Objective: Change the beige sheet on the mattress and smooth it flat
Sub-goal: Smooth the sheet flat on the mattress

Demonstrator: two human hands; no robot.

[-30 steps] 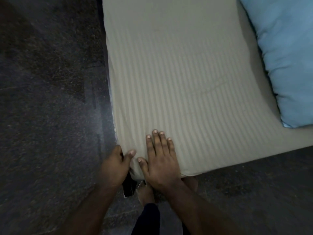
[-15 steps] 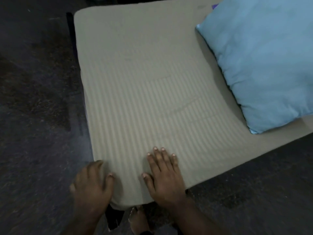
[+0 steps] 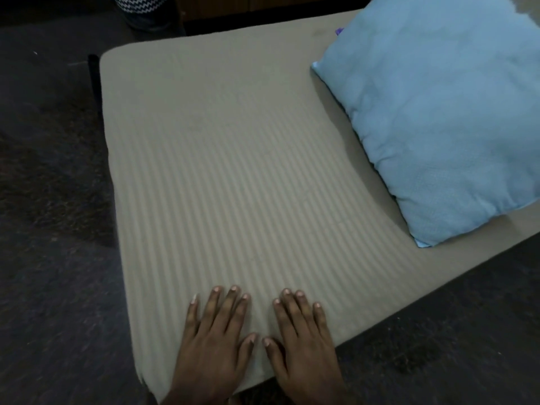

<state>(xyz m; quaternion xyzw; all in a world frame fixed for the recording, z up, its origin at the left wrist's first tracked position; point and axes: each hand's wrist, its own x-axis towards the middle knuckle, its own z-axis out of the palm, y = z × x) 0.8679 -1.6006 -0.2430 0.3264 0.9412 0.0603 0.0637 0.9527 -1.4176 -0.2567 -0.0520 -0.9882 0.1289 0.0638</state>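
Fingers of your left hand and right hand lie straight, slightly spread, flat on the beige sheet; your wrists are cut off by the frame's bottom edge.

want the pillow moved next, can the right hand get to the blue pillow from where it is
Probably yes: the right hand lies flat on the beige sheet, holding nothing, and only bare sheet lies between it and the blue pillow.

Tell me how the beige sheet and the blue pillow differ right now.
The beige sheet is striped and stretched flat; the blue pillow is plain, puffy and creased. The left hand and right hand press the sheet, not the pillow. Both are soft fabric bedding.
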